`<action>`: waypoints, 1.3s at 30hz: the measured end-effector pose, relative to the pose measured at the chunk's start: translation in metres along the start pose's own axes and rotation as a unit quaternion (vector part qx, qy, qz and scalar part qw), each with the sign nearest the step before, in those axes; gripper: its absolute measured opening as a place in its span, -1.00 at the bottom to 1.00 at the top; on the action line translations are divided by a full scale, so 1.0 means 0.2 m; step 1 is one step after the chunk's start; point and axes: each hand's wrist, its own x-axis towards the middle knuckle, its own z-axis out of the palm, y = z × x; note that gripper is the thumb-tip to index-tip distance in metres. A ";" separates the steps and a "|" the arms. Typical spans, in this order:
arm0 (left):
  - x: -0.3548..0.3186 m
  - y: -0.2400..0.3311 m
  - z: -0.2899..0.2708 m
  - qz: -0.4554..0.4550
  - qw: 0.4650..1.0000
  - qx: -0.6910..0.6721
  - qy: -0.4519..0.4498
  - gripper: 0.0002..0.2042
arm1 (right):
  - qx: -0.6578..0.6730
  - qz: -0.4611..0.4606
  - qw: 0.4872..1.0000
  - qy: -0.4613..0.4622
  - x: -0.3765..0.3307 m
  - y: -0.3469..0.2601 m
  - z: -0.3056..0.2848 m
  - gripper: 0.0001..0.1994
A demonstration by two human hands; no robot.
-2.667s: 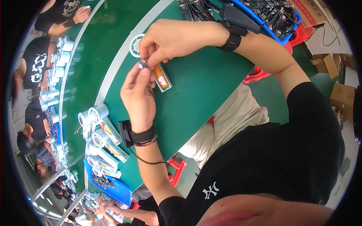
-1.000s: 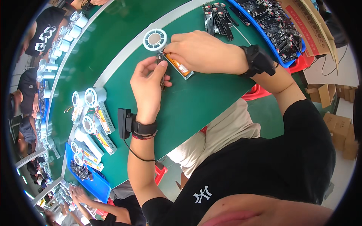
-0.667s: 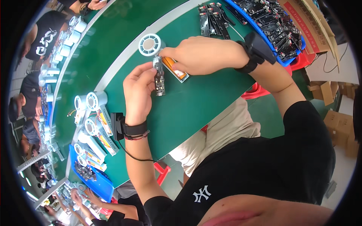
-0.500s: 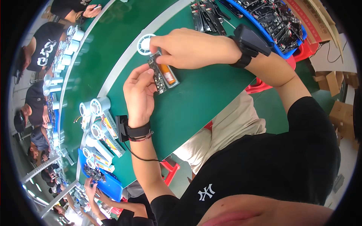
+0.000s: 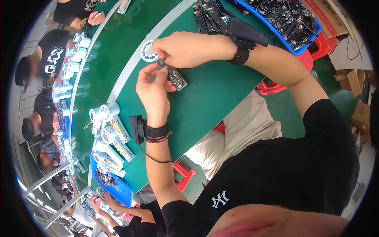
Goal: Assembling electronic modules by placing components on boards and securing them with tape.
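Observation:
A light-coloured handheld fan lies on the green bench in front of me, its round head (image 5: pixel 148 51) toward the far side. A dark circuit board (image 5: pixel 177 80) lies lengthwise over the fan's handle and covers the battery. My left hand (image 5: pixel 154 89) is closed, thumb and fingertips pinching the board's near-left edge. From the right, my right hand (image 5: pixel 187 49) reaches over the fan's neck, its fingers closed on the handle's upper end. Its fingertips partly hide the spot where board and fan head meet.
Several more fans (image 5: pixel 112 132) lie at the left beside a blue tray (image 5: pixel 122 193). Loose circuit boards (image 5: pixel 209 17) are piled at the far right, next to a blue bin (image 5: pixel 292 49) of them. A metal rail (image 5: pixel 130 73) borders the green conveyor; co-workers sit across it.
The circuit board has moved from beside the orange battery to lie over it in the handle. Both hands have drawn closer together near the fan's neck.

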 end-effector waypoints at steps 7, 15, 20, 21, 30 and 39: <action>0.00 0.00 -0.03 0.008 0.998 0.062 -0.031 -0.75 | -0.020 -0.004 1.000 -0.004 0.03 -0.01 -0.01 -0.83; 0.03 -0.14 -0.04 0.120 0.992 0.002 -0.029 -0.83 | -0.081 0.011 0.996 0.026 0.01 -0.06 0.04 -0.79; 0.02 -0.18 -0.08 0.187 0.982 0.034 -0.019 -0.84 | -0.035 0.035 0.999 0.024 -0.06 -0.12 0.09 -0.65; 0.00 -0.17 -0.08 0.213 0.974 0.078 -0.007 -0.84 | -0.035 0.058 0.998 0.012 -0.11 -0.17 0.11 -0.56; 0.08 -0.12 -0.15 0.381 0.901 0.194 0.075 -0.92 | -0.204 0.097 0.973 0.045 -0.07 -0.29 0.22 -0.30; 0.10 -0.14 -0.20 0.406 0.888 0.115 0.185 -0.94 | -0.230 -0.072 0.966 0.098 0.85 -0.04 0.32 -0.40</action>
